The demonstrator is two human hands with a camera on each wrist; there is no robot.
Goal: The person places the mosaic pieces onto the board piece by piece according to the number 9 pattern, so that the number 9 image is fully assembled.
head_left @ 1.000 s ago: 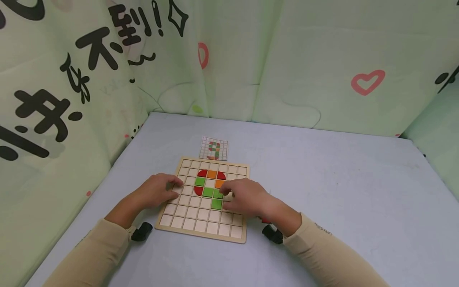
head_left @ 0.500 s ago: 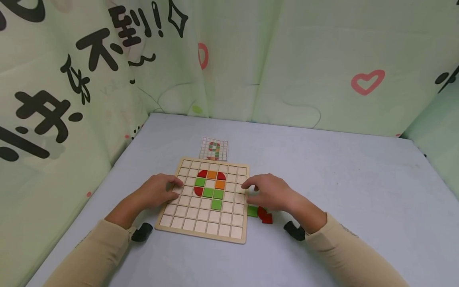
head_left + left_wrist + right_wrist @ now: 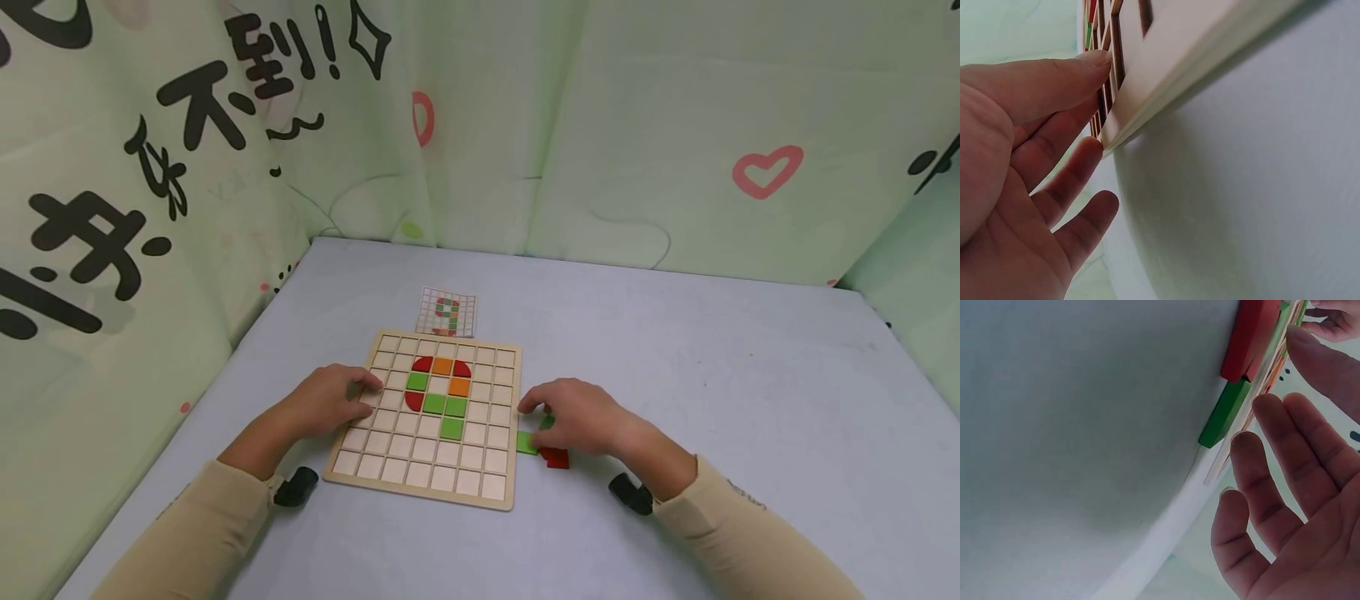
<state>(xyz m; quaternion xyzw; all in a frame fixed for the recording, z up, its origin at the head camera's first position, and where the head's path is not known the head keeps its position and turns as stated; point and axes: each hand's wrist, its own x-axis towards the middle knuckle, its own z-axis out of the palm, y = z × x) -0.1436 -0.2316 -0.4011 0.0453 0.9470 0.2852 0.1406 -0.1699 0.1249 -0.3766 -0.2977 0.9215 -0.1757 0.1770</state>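
Note:
A wooden grid board [image 3: 420, 489] lies on the table, with red rounded tiles [image 3: 414, 402], orange square tiles [image 3: 459, 387] and green square tiles [image 3: 452, 428] set in its cells. At the board's left edge rests my left hand [image 3: 326, 402], its thumb and fingertips spread and touching the board. Just off the right edge, my right hand [image 3: 581, 417] hovers over loose pieces, fingers loosely bent and nothing between them. Beneath it show a loose green square [image 3: 527, 442], a red piece [image 3: 555, 457] and a partly hidden green piece [image 3: 547, 422].
A small printed card [image 3: 447, 311] with a coloured grid pattern lies behind the board. Light curtains [image 3: 637, 125] hang along the back and left of the table [image 3: 712, 400].
My right hand has moved from over the board's tiles to the right, then down over the loose pieces beside it. The left hand has stayed at the board's edge.

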